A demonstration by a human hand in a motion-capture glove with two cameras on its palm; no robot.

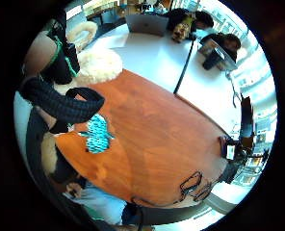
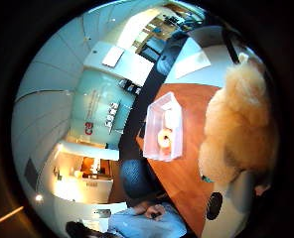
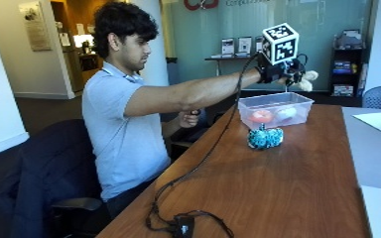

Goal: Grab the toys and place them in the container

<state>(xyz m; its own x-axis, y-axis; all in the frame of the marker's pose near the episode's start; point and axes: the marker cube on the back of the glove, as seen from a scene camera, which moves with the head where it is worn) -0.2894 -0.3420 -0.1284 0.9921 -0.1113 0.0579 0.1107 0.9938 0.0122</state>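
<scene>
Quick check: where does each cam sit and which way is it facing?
Little-finger palm view: on the raised hand, looking down at the wooden table and teal toy; glove straps at the edge.
Thumb palm view: same hand, facing the container; held plush fills one side.
Outside view: at the table's end, facing the person, right hand over the container.
Shared: container, table, plush.

One clear plastic container (image 3: 275, 110) stands on the one wooden table (image 3: 276, 188). Two toys lie inside it: one orange-pink toy (image 3: 261, 116) and one white toy (image 3: 286, 113). One teal-and-black patterned toy (image 3: 265, 138) sits on the table just beside the container. One cream plush toy (image 3: 304, 79) is held in the one gloved right hand (image 3: 278, 72) above the container. That makes four toys in all. One sheet of paper (image 3: 379, 122) lies on the adjoining white table.
</scene>
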